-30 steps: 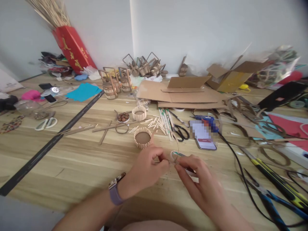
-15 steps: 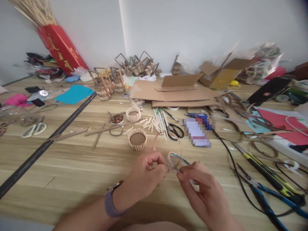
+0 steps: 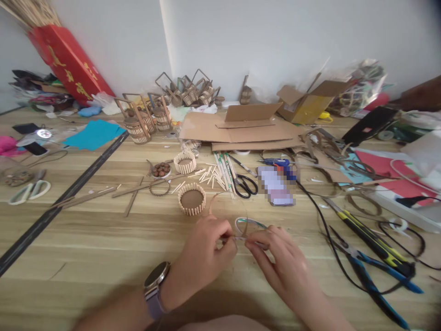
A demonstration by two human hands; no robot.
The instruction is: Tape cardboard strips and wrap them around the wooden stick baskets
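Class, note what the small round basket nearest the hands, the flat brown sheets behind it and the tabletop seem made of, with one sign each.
Round basket: pale unpainted wooden sticks upright around a brown base, likely cardboard. Flat sheets: matt brown cardboard, with folded flaps. Tabletop: wood or wood-look laminate; streaked grain, slight sheen.

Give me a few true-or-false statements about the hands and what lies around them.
1. The left hand and the right hand both pinch the strip. True.
2. The watch sits on the right wrist. False: it is on the left wrist.
3. The basket stands on the table just beyond the left hand. True.
4. The right hand holds the scissors. False: they lie on the table beside the phone.
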